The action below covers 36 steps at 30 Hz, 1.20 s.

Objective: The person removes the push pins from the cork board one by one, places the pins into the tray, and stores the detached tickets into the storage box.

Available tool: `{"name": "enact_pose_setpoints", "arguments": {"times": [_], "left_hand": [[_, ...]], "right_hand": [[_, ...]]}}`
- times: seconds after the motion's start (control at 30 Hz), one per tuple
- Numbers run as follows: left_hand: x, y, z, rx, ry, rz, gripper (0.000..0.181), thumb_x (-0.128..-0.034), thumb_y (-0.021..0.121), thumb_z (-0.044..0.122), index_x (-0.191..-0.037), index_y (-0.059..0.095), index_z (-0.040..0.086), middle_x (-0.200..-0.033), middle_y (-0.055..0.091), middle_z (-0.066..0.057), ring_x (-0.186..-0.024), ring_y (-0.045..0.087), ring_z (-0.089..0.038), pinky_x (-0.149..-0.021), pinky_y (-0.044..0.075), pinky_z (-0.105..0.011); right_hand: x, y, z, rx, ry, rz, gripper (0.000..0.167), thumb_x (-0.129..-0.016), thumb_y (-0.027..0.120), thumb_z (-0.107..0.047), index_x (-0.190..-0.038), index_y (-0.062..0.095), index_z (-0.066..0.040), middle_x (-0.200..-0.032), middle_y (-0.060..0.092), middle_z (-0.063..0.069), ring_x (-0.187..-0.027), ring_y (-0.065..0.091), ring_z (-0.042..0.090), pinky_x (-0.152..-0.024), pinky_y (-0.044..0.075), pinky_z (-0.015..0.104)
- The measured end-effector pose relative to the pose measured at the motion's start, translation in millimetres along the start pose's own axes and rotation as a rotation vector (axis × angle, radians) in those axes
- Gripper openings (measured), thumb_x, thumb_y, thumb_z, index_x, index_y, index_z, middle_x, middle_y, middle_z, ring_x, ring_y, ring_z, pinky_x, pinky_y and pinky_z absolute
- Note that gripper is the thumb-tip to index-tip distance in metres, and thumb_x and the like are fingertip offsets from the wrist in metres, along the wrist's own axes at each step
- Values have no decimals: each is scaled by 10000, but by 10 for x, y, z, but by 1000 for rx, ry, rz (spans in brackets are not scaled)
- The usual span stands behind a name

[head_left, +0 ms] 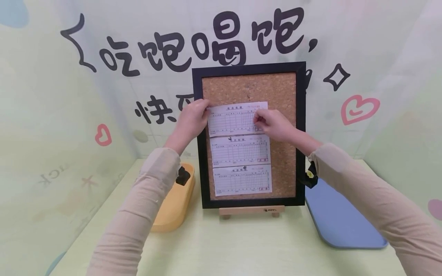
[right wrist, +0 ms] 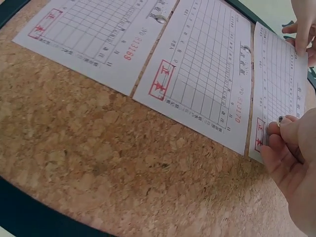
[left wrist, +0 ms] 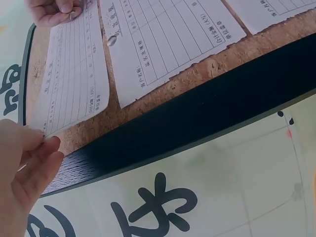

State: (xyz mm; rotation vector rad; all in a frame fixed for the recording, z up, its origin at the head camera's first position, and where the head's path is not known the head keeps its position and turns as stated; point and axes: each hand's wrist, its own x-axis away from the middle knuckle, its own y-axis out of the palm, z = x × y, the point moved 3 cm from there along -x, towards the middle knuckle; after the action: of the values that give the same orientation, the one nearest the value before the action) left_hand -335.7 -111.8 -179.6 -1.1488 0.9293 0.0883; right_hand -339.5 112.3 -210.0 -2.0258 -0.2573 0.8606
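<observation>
A framed corkboard (head_left: pixel 284 165) stands upright with a column of three printed receipt slips on it. At the top receipt slip (head_left: pixel 224 122), my left hand (head_left: pixel 193 117) pinches the upper left corner between thumb and fingers. My right hand (head_left: pixel 275 124) is over this slip's right part, pinching a small metallic pushpin (right wrist: pixel 281 120) between thumb and finger; whether its point touches the paper is hidden. Below, the middle slip (head_left: pixel 238 150) has a pushpin (head_left: pixel 229 138) near its top edge. The bottom slip (head_left: pixel 241 181) carries another pushpin (head_left: pixel 244 168) near its top.
A small wooden easel (head_left: pixel 252 210) supports the board on the pale green table (head_left: pixel 241 245). To the left is a yellow tray (head_left: pixel 172 214), partly behind my forearm. A blue tray (head_left: pixel 342 218) lies to the right. Behind the board rises a wall (head_left: pixel 155 19) with black lettering.
</observation>
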Motion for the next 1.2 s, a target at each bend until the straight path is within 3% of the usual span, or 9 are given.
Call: {"name": "enact_pose_setpoints", "arguments": {"times": [0.43, 0.87, 1.2], "left_hand": [[28, -112, 49, 86, -29, 64, 176, -878, 514, 8, -985, 652, -11, -932, 650, -142, -834, 582, -247, -770, 459, -352], [118, -239, -25, 162, -55, 145, 174, -873, 551, 26, -992, 674, -10, -893, 653, -134, -745, 547, -226, -680, 430, -324], [298, -358, -121, 218, -65, 228, 158, -855, 579, 1, -971, 677, -41, -861, 660, -165, -699, 593, -234, -629, 460, -299]], "right_hand": [[292, 24, 85, -165, 72, -33, 31, -886, 546, -26, -883, 573, -10, -863, 600, 95, -746, 518, 198, -655, 443, 307], [563, 33, 203, -173, 85, -54, 45, -874, 565, -21, -905, 587, 2, -890, 626, 123, -748, 530, 211, -645, 465, 285], [701, 38, 347, -159, 101, -11, 45, -868, 565, 1, -842, 584, -31, -824, 617, 108, -725, 511, 202, -624, 452, 262]]}}
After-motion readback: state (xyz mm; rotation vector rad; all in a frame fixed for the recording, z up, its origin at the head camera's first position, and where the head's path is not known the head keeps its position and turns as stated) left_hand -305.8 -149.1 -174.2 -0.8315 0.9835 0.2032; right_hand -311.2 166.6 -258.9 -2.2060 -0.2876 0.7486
